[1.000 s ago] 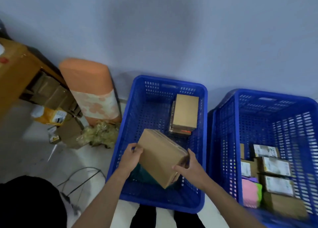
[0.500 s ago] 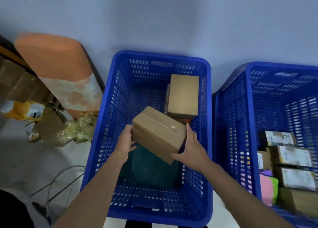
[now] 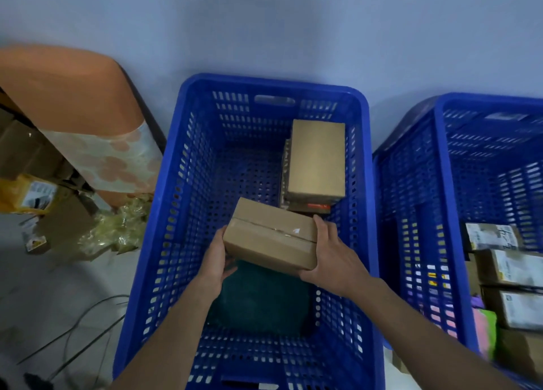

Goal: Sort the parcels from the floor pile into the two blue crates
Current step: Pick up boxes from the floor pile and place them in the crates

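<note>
Brown cardboard parcel [image 3: 271, 236], clear tape along its top seam, is held up over the middle of the left blue plastic crate [image 3: 182, 169], slightly tilted and clamped between two bare hands. Left hand [image 3: 216, 261] cups the parcel's left end, its fingers curled round the lower edge with the tips hidden beneath. Right hand [image 3: 335, 257] wraps the right end, with fingers running up the far corner and the thumb along the near lower edge. Directly below lies a dark green flat package [image 3: 261, 304] on the crate floor, its far part covered by the parcel and the hands. At the crate's far right corner a tan rectangular carton [image 3: 316, 157] tops a stack. What sits under it shows only as thin edges and a strip with a red mark [image 3: 316, 206], too little to identify. Just beside, on the right, the second blue plastic crate [image 3: 411, 183] is cut off by the frame edge. Inside it are white-labelled cardboard boxes [image 3: 499, 269] with unreadable print, and something soft in pink and green [image 3: 484, 328], blurred. Left of the crates, an orange padded roll with a pale patterned band [image 3: 73, 101] leans at the wall. Crumpled yellowish plastic film [image 3: 117, 228] lies at its foot, a yellow labelled bag [image 3: 26, 194] is half out of frame, and thin cables [image 3: 73, 328] trail across the grey floor.
</note>
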A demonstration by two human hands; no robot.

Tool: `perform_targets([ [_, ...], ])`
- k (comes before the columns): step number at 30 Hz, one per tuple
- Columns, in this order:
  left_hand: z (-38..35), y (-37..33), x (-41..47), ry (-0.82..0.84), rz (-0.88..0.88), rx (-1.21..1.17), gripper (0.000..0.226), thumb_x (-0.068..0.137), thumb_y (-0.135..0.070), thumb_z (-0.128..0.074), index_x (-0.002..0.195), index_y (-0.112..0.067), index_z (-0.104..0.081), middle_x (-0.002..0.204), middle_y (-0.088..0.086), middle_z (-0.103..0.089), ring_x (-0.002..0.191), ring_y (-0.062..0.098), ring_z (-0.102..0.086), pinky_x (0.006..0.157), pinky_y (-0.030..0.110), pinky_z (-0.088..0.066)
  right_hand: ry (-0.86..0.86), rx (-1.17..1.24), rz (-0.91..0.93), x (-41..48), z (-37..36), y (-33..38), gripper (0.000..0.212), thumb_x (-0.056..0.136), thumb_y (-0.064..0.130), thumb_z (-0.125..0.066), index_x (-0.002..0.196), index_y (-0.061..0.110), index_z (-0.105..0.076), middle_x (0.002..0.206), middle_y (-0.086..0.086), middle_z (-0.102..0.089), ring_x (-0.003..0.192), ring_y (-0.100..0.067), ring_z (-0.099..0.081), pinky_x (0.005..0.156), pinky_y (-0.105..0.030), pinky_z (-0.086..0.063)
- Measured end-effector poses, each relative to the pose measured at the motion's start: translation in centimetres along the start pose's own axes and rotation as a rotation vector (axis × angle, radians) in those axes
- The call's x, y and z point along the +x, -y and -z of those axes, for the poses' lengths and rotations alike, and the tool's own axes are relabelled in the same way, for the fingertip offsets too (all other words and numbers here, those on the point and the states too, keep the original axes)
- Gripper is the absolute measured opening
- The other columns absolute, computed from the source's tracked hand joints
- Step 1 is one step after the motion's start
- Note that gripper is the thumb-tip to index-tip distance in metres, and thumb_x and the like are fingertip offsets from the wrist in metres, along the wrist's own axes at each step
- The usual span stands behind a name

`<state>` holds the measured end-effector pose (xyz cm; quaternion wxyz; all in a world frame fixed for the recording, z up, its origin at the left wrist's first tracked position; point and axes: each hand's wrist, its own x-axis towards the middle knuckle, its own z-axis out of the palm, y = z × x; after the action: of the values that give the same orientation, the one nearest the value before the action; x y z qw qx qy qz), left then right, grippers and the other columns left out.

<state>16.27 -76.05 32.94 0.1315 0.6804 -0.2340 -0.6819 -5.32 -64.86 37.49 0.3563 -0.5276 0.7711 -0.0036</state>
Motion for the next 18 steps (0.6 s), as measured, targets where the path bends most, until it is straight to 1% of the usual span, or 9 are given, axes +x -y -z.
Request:
perform_targets([
  [3,0.1,-0.4,0.9,0.000,0.006,-0.030,0.056,0.096,-0.063,-0.045,0.138,-0.027,-0.052,0.124,0.006,-0.061,0.111,0.025,-0.060,0.102,0.049,-0.049,-0.035,0.040,0.002,0.7,-0.3,1.0,0.123,0.067,0.063,-0.075,0.152,0.022,0.004,0.135,0.000,-0.024,0.103,-0.018,-0.050,0.071,-0.030,-0.047],
  [7,0.3,-2.5,2.8,-0.021,-0.061,-0.056,0.078,0.082,-0.077,-0.051,0.140,-0.025,-0.052,0.122,0.004,-0.063,0.110,0.025,-0.061,0.092,0.045,-0.053,-0.133,0.171,0.008,1.8,-1.2,2.6,0.118,0.062,0.063,-0.076,0.149,0.024,-0.005,0.126,0.006,-0.022,0.102,-0.013,-0.047,0.073,-0.025,-0.048],
  [8,0.3,-3.2,3.2,-0.027,-0.085,-0.049,0.083,0.078,-0.081,-0.052,0.141,-0.026,-0.052,0.123,0.004,-0.064,0.109,0.024,-0.062,0.089,0.043,-0.054,-0.155,0.198,-0.005,2.2,-1.5,3.1,0.117,0.061,0.065,-0.075,0.148,0.024,-0.007,0.126,0.007,-0.022,0.101,-0.012,-0.047,0.074,-0.025,-0.048],
  [10,0.3,-4.3,4.3,-0.047,-0.124,-0.020,0.103,0.062,-0.093,-0.055,0.143,-0.029,-0.050,0.128,0.003,-0.063,0.111,0.023,-0.062,0.086,0.041,-0.054,-0.188,0.248,-0.052,3.0,-2.1,4.1,0.116,0.060,0.071,-0.072,0.146,0.025,-0.009,0.126,0.008,-0.022,0.101,-0.012,-0.047,0.078,-0.028,-0.050],
  [11,0.3,-4.8,4.8,-0.051,-0.142,-0.003,0.111,0.055,-0.097,-0.056,0.145,-0.032,-0.048,0.133,0.002,-0.062,0.115,0.022,-0.061,0.087,0.040,-0.054,-0.203,0.284,-0.082,3.4,-2.4,4.7,0.115,0.061,0.073,-0.072,0.146,0.026,-0.010,0.126,0.008,-0.023,0.103,-0.013,-0.048,0.081,-0.030,-0.050],
  [12,0.3,-5.1,5.4,-0.048,-0.167,0.021,0.114,0.053,-0.099,-0.055,0.147,-0.035,-0.044,0.139,-0.001,-0.058,0.120,0.021,-0.058,0.091,0.040,-0.052,-0.219,0.335,-0.122,4.0,-2.8,5.2,0.114,0.061,0.074,-0.072,0.146,0.026,-0.011,0.127,0.008,-0.024,0.107,-0.015,-0.049,0.085,-0.032,-0.050],
  [14,0.1,-5.7,6.4,-0.036,-0.210,0.091,0.114,0.056,-0.098,-0.053,0.152,-0.039,-0.036,0.149,-0.005,-0.048,0.131,0.020,-0.049,0.102,0.042,-0.046,-0.240,0.483,-0.251,5.2,-3.4,6.1,0.113,0.063,0.072,-0.074,0.148,0.024,-0.015,0.134,0.005,-0.027,0.117,-0.019,-0.048,0.092,-0.034,-0.047],
  [16,0.1,-5.9,7.1,-0.046,-0.183,0.153,0.114,0.061,-0.094,-0.056,0.154,-0.034,-0.031,0.154,-0.004,-0.042,0.135,0.021,-0.045,0.112,0.047,-0.039,-0.261,0.684,-0.386,6.5,-4.1,7.0,0.113,0.064,0.068,-0.076,0.150,0.021,-0.019,0.140,0.003,-0.031,0.122,-0.020,-0.046,0.098,-0.035,-0.044],
  [18,-0.2,-5.8,7.5,-0.043,-0.137,0.190,0.108,0.069,-0.084,-0.062,0.155,-0.027,-0.030,0.153,0.000,-0.043,0.133,0.023,-0.047,0.112,0.043,-0.039,-0.264,0.858,-0.481,8.0,-4.8,7.6,0.111,0.066,0.067,-0.075,0.150,0.019,-0.021,0.143,0.001,-0.034,0.123,-0.020,-0.045,0.100,-0.034,-0.043],
])
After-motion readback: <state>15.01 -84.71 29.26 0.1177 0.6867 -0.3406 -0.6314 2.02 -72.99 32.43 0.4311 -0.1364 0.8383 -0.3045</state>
